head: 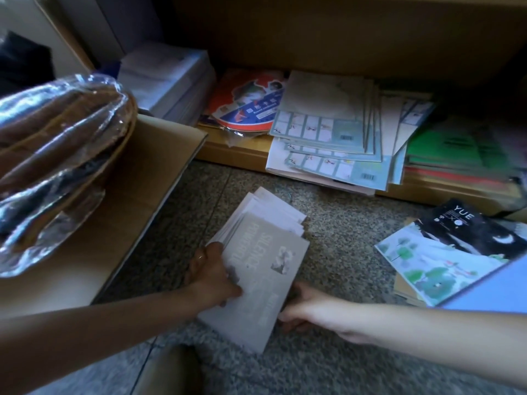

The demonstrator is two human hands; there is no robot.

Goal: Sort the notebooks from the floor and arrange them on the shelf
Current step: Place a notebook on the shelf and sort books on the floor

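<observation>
Task item: grey notebook stack (pixel 265 269), flat on the floor (pixel 342 223), centre, on the near side of the shelf (pixel 233 151) and apart from it.
Left hand (pixel 214 275): grips the stack's left edge, thumb on the top cover, fingers curled round the side.
Right hand (pixel 308 306): holds the near right edge, fingers tucked toward the underside; thumb position cannot be told.
Stack condition: far end fanned, copies out of line.
Hazard 1: lower copies may slide out on lifting. Cause: both holds sit at the near end only.
Hazard 2: the fanned pile (pixel 328 129) overhangs the shelf lip. Cause of a fall: a nudge during placement.
Hazard 3: the cardboard box (pixel 142 172), just left, may snag the left forearm.
</observation>
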